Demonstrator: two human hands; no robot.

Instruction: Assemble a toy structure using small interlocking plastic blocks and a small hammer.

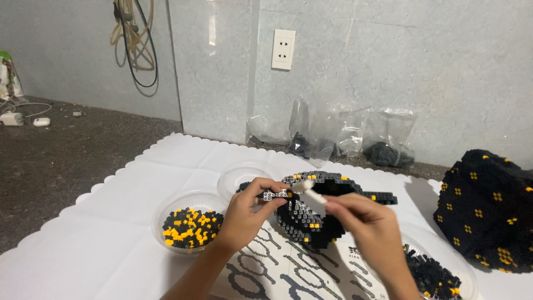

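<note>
Large black brick model with yellow dots [488,208] cut off by right edge. Clear round bowl of black pieces [438,275] cut by bottom edge, partly hidden behind right hand [369,228].

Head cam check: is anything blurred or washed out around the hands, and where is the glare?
Head view: the white tool in the right hand is smeared by motion blur; the left hand and the small block strip it pinches are soft but readable. Glare sits on the wall tile and the plastic bags. The black block dome loses detail in shadow.
</note>
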